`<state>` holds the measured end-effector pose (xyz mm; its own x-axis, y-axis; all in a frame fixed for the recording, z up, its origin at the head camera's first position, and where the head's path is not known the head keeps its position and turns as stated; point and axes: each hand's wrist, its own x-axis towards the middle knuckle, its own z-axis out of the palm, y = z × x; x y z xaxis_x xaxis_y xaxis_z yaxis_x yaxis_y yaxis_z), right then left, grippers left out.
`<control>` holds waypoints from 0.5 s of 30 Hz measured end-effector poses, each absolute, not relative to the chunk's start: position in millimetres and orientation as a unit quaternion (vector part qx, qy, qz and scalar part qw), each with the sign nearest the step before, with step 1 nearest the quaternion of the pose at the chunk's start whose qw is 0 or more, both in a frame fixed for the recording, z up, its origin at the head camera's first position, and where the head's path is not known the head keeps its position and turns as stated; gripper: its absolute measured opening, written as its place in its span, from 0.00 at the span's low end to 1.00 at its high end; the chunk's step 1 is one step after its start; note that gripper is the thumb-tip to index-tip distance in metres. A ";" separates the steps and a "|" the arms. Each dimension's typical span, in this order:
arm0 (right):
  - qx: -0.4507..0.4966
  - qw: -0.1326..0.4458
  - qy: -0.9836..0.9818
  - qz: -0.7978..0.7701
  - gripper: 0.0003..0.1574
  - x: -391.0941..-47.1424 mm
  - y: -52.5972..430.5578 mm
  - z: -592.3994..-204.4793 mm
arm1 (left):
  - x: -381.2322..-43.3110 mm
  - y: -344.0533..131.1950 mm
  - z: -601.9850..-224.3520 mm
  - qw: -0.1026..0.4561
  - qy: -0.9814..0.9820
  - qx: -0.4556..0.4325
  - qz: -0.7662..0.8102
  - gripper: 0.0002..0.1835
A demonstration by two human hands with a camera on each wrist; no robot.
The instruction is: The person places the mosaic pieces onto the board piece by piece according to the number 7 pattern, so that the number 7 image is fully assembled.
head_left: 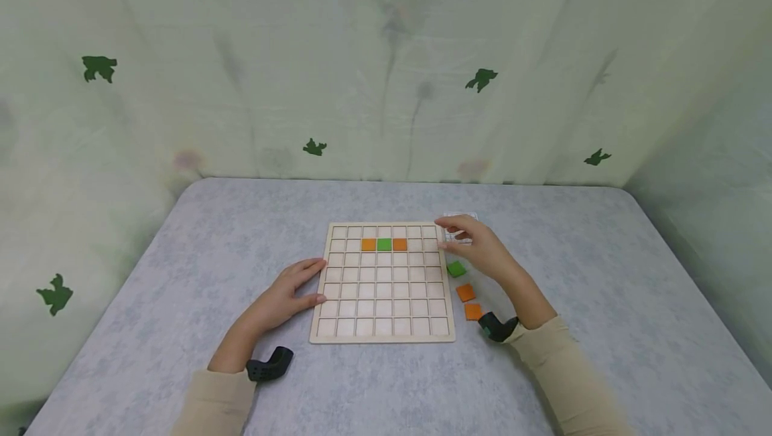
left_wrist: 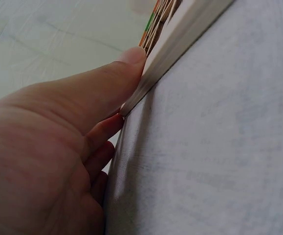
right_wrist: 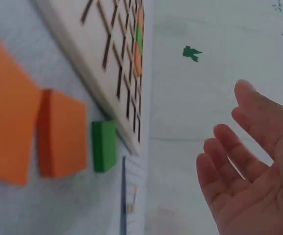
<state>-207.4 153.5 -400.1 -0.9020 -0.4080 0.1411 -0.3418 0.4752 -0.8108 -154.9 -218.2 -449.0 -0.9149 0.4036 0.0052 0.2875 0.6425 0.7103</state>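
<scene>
A pale wooden grid board (head_left: 384, 339) lies flat on the table. Three tiles sit side by side in its second row from the far edge: an orange tile (head_left: 368, 245), a green tile (head_left: 384, 245) and another orange tile (head_left: 400, 245). My left hand (head_left: 288, 292) rests at the board's left edge, thumb and fingertips against the rim, fingers loosely extended. Over the far right corner hovers my right hand (head_left: 479, 245), its fingers apart and nothing between them, as the right wrist view shows. Beside the right edge lie a loose green tile (right_wrist: 104, 146) and two orange tiles (head_left: 466, 293) (head_left: 473, 312).
A small white card with a printed grid (head_left: 461, 215) lies beyond the board's right side, partly hidden by the right hand. The grey mottled table (head_left: 241, 222) meets a pale curtain (head_left: 362, 88) at the back. Both wrists wear black straps.
</scene>
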 end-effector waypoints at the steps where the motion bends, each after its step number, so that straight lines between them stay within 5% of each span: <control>1: -0.213 0.042 0.862 -0.457 0.27 -204.7 158.3 -402.0 | -155.0 -218.3 -449.4 0.077 0.903 0.191 0.377 0.38; 15: -0.221 0.097 0.882 -0.406 0.25 -190.3 189.2 -440.4 | -155.7 -218.1 -450.0 0.075 0.904 0.192 0.375 0.38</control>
